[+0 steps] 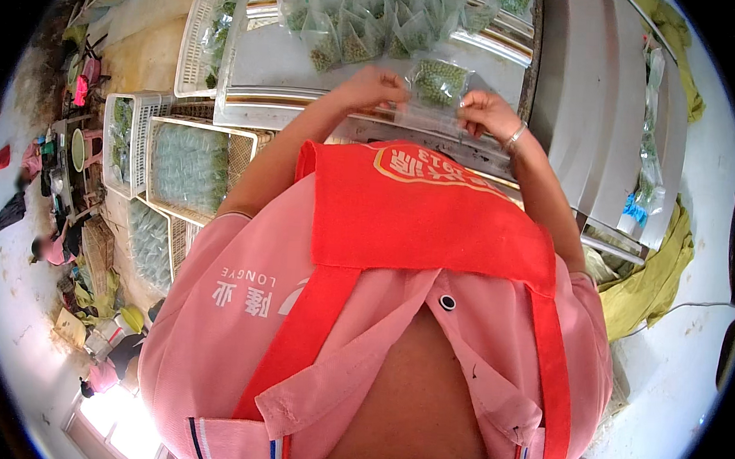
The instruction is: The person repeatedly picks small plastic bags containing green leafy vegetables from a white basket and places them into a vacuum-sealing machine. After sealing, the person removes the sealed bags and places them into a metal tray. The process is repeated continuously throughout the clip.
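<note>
Fingers of the right hand (491, 116) pinch the right edge of the bag (439, 82); those of the left hand (375, 89) bunch together at its left edge, their grip unclear. Clear, crinkled plastic, it holds round green grains above the smooth metal bench (268, 61). Beyond it cluster similar pointed bags (359, 42); far left of it is a white slatted crate (188, 45).

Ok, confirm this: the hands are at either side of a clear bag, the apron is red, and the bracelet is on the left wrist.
One error: the head view shows the bracelet on the right wrist, not left. The rest holds: left hand and right hand flank the clear bag, and the apron is red.
</note>
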Demonstrator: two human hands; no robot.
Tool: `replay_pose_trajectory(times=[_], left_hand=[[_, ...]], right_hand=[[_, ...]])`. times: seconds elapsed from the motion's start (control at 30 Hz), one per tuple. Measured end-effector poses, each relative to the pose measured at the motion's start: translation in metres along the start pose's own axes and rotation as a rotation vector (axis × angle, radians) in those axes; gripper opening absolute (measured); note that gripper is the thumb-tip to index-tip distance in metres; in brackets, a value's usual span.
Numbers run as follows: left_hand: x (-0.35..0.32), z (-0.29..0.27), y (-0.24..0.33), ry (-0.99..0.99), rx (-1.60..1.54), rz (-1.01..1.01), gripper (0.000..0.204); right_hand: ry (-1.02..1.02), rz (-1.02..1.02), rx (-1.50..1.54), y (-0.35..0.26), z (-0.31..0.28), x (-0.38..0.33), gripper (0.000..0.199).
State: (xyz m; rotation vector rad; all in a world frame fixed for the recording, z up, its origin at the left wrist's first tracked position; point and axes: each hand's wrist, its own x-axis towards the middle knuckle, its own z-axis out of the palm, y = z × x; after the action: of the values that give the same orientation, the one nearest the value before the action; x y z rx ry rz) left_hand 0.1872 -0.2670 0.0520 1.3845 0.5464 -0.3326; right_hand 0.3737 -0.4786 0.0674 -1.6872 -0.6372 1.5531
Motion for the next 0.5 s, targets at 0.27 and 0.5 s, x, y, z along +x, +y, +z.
replay_pose_trajectory(times=[0.27, 0.5], left_hand=[[0.039, -0.001, 0.005, 0.418, 1.025, 0.201, 0.025], [0.030, -0.010, -0.001, 0.243, 1.153, 0.096, 0.027]], right_hand=[[0.630, -0.310, -1.189, 0.011, 0.019, 0.044, 0.014], [0.381, -0.089, -1.186, 0.006, 0.044, 0.037, 0.014]])
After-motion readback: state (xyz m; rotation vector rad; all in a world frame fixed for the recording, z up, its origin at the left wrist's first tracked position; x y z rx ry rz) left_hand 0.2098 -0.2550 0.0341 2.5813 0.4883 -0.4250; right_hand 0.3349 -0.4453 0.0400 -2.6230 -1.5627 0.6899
